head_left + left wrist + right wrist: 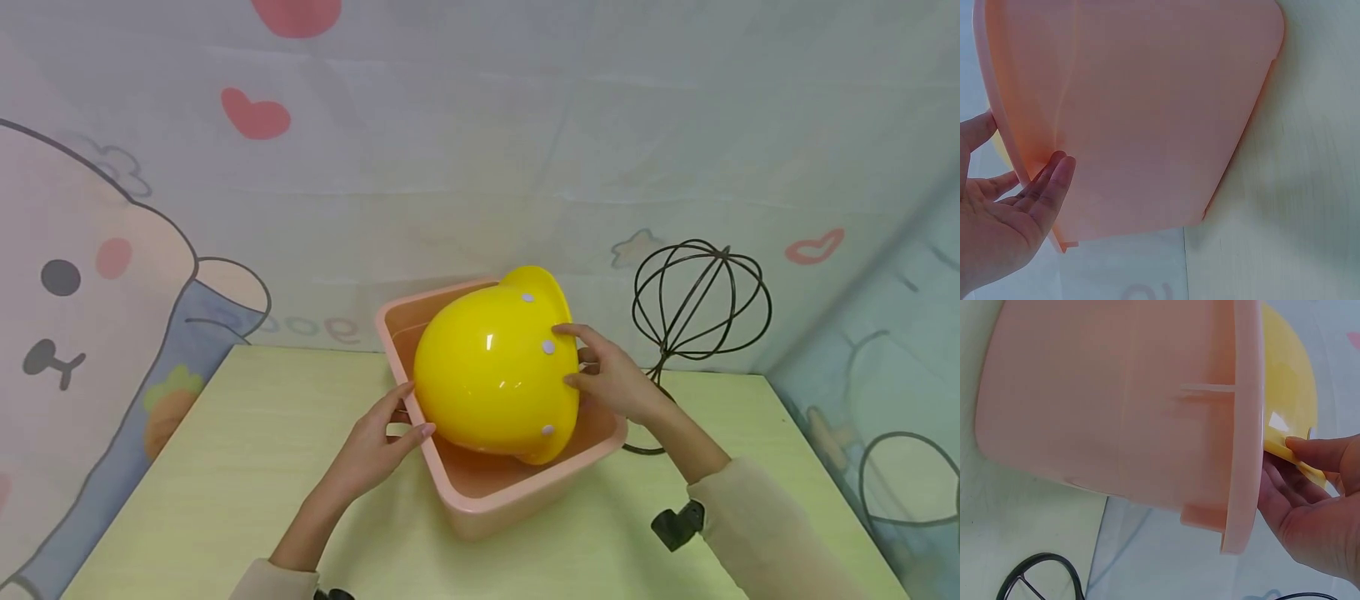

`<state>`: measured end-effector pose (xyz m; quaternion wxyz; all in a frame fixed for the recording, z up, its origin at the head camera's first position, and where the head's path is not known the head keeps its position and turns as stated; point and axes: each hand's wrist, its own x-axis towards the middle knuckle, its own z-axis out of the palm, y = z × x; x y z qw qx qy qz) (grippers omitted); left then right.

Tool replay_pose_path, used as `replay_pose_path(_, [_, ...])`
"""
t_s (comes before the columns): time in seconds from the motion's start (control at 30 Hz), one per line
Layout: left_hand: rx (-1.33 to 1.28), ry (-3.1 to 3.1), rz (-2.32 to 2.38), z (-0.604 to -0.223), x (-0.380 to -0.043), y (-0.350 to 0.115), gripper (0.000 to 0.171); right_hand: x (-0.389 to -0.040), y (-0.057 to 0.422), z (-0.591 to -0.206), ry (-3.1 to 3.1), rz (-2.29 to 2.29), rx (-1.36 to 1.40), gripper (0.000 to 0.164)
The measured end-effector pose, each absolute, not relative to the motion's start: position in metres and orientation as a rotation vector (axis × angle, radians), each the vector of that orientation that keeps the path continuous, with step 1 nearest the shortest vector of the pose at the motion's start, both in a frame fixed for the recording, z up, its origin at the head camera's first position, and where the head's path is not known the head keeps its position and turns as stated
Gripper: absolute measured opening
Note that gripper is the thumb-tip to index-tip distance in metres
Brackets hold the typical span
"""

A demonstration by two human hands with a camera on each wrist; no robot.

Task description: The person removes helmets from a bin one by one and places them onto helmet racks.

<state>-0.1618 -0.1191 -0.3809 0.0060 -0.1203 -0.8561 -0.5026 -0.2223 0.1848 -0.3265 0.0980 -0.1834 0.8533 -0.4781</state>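
A yellow hard hat (pixel 480 367) lies on its side in a pink plastic bin (pixel 487 504), its brim toward the right. My right hand (pixel 615 375) pinches the hat's brim, thumb on one face and fingers behind it; the right wrist view shows this grip on the yellow edge (pixel 1300 464) just above the bin's rim. On the other side, my left hand (pixel 375 446) holds the bin's left rim between thumb and fingers. In the left wrist view, some fingertips (pixel 1063 172) of that hand lie against the bin's outer wall (pixel 1154 125).
Behind my right hand stands a black wire rack (pixel 701 308) with a balloon-shaped top and a ring base. The pale green table (pixel 300 417) ends at a cartoon-printed cloth backdrop (pixel 465 167). A dark wrist camera (pixel 677 525) sits at the right sleeve.
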Motion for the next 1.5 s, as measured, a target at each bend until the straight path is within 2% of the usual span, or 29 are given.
replay_pose_path(0.27, [-0.393,-2.668,-1.586,-0.381,-0.162,-0.12,0.065,-0.223,0.187,-0.328,2.496,-1.488,-0.506,0.064])
replay_pose_path(0.5, [-0.399,-2.662,-1.597,-0.381,-0.162,-0.119,0.065,-0.222,0.187,-0.326,2.496,-1.518,-0.405,0.079])
replay_pose_path(0.57, [-0.399,-2.662,-1.598,-0.381,-0.162,-0.119,0.064,-0.221,0.187,-0.325,2.494,-1.511,-0.379,0.077])
replay_pose_path(0.83, [-0.394,-2.664,-1.601,-0.38,-0.161,-0.119,0.063,-0.223,0.19,-0.324,2.472,-1.469,-0.378,0.054])
replay_pose_path(1.17, [-0.391,-2.675,-1.588,-0.381,-0.161,-0.12,0.064,-0.223,0.187,-0.321,2.359,-1.596,-0.262,0.054])
replay_pose_path(1.5, [-0.387,-2.674,-1.6,-0.381,-0.161,-0.12,0.065,-0.223,0.187,-0.318,2.298,-1.639,-0.275,0.055])
